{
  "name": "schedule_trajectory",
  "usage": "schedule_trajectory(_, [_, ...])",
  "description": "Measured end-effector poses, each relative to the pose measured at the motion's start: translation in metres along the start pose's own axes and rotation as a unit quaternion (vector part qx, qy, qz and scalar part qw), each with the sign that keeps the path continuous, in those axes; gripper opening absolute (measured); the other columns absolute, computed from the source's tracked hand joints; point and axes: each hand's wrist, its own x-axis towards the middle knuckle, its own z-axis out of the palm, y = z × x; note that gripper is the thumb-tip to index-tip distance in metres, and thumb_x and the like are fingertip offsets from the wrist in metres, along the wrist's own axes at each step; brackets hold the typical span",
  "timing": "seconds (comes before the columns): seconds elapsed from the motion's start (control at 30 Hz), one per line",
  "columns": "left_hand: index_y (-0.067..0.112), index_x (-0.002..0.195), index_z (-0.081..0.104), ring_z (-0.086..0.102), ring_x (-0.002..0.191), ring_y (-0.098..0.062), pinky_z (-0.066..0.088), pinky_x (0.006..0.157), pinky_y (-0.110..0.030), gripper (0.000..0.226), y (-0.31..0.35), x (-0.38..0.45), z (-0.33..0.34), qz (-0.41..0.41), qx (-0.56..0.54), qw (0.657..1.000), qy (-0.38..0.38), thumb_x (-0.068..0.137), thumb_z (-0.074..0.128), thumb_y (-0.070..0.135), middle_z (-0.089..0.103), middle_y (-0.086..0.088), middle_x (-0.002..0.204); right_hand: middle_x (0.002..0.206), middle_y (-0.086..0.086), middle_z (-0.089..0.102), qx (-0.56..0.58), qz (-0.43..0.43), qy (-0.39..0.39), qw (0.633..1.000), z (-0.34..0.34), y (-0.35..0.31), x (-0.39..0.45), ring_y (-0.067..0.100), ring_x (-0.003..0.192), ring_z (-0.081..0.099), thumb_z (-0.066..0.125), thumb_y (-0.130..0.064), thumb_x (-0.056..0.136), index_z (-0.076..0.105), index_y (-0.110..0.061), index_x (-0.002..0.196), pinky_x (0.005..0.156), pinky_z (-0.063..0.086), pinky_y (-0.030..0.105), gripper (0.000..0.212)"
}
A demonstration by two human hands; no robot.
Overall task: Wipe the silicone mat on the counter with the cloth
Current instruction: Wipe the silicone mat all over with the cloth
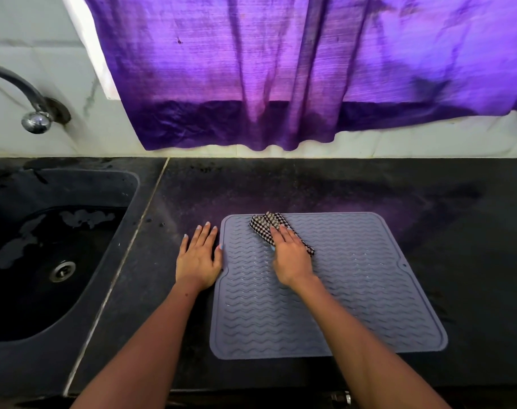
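1. The silicone mat [354, 290] lies flat on the dark worktop [458, 202], right of the sink [44, 261]. The left hand [198, 261] rests spread and flat just beside the mat's left edge, thumb touching the rim, holding nothing. If the thumb is the only thing pinning the mat, a firm stroke could slide or skew it.

2. The right hand [291, 256] presses the checked cloth [273, 228] onto the mat's far-left part with fairly straight fingers. Whether the thumb tucks round the cloth I cannot tell. With only flat pressure, the cloth may slip from under the palm or bunch up.

3. The cloth is folded into a narrow strip, so each pass covers little. The near and right parts of the mat could be missed.

4. The wavy ridges probably hold water or dirt in their grooves. A light stroke across them would likely skim the tops only.

5. A stroke carried towards the far edge could run off onto the speckled worktop and drag grit back onto the mat.

6. The purple curtain [280, 84] hangs well beyond the mat, so snagging seems unlikely.
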Motion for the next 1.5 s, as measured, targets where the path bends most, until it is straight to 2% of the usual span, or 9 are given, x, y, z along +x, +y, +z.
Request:
schedule_trajectory(0.13, [0.018,0.146,0.027,0.008,0.145,-0.013,0.000,0.117,-0.038,0.082,0.000,-0.001,0.001,-0.001,0.000,1.000,0.003,0.078,-0.001,0.055,0.017,0.002,0.156,0.134,0.012,0.053,0.216,0.122,0.051,0.967,-0.012,0.002,0.006,0.031,0.121,0.050,0.044,-0.010,0.093,0.039,-0.018,0.140,0.101,0.040,0.036,0.048])
schedule_trajectory(0.27, [0.018,0.146,0.027,0.008,0.144,-0.012,0.000,0.117,-0.038,0.082,0.000,0.000,0.001,-0.001,0.001,1.000,0.005,0.078,-0.001,0.055,0.018,0.002,0.156,0.127,0.009,0.056,0.472,0.250,0.129,0.835,-0.042,0.012,0.019,0.027,0.113,0.054,0.040,-0.014,0.098,0.042,-0.016,0.138,0.090,0.045,0.034,0.041])
schedule_trajectory(0.4, [0.018,0.146,0.027,0.008,0.144,-0.012,0.000,0.117,-0.038,0.081,0.000,0.000,0.001,-0.001,0.001,1.000,0.007,0.079,0.000,0.055,0.018,0.002,0.156,0.139,0.010,0.048,0.276,0.165,0.207,0.924,-0.052,0.020,0.014,0.028,0.126,0.045,0.044,-0.004,0.093,0.033,-0.017,0.144,0.107,0.038,0.041,0.053])
schedule_trajectory(0.5, [0.018,0.146,0.028,0.009,0.144,-0.013,0.000,0.117,-0.038,0.082,0.001,0.000,0.001,-0.002,-0.001,1.000,0.008,0.078,0.000,0.055,0.018,0.001,0.156,0.149,0.011,0.033,0.076,0.071,0.096,0.990,-0.041,0.023,0.014,0.029,0.137,0.032,0.050,-0.003,0.088,0.025,-0.015,0.146,0.115,0.025,0.039,0.064])
schedule_trajectory(0.6, [0.018,0.146,0.026,0.008,0.145,-0.013,0.000,0.117,-0.038,0.082,0.001,0.000,0.002,-0.003,0.005,1.000,0.006,0.078,-0.001,0.055,0.017,0.001,0.156,0.156,0.012,0.016,-0.025,0.047,-0.026,0.998,-0.018,0.026,0.011,0.026,0.143,0.018,0.047,-0.008,0.090,0.015,-0.013,0.148,0.118,0.014,0.034,0.066])
schedule_trajectory(0.87, [0.018,0.147,0.020,0.004,0.145,-0.013,-0.003,0.117,-0.038,0.085,0.001,0.000,0.001,0.001,0.019,1.000,-0.011,0.076,-0.007,0.055,0.012,0.002,0.157,0.152,0.011,0.030,0.077,0.064,-0.003,0.995,-0.020,0.030,0.011,0.025,0.139,0.030,0.045,-0.001,0.089,0.028,-0.013,0.145,0.114,0.022,0.030,0.060])
schedule_trajectory(1.07, [0.018,0.147,0.022,0.006,0.145,-0.014,0.000,0.117,-0.040,0.085,-0.002,0.001,0.002,0.004,0.023,1.000,-0.008,0.076,-0.006,0.055,0.013,0.002,0.157,0.128,0.013,0.057,0.521,0.273,0.105,0.802,-0.061,0.047,0.033,0.021,0.098,0.054,0.038,-0.007,0.097,0.048,-0.013,0.130,0.079,0.041,0.026,0.035])
schedule_trajectory(1.27, [0.019,0.148,0.020,0.004,0.145,-0.012,-0.001,0.116,-0.039,0.085,-0.004,0.003,0.002,0.005,0.029,0.999,-0.019,0.076,-0.007,0.056,0.011,0.003,0.157,0.150,0.008,0.032,0.083,0.114,0.132,0.981,-0.054,0.048,0.017,0.029,0.138,0.031,0.050,0.000,0.087,0.032,-0.017,0.143,0.114,0.026,0.039,0.061])
schedule_trajectory(1.5, [0.019,0.148,0.019,0.004,0.145,-0.012,0.000,0.116,-0.039,0.084,-0.006,0.004,0.004,0.010,0.032,0.999,-0.019,0.077,-0.006,0.056,0.011,0.002,0.157,0.158,0.006,0.008,-0.006,0.063,-0.001,0.998,-0.015,0.057,0.002,0.020,0.145,0.009,0.045,-0.013,0.093,0.011,-0.017,0.149,0.117,0.004,0.029,0.066])
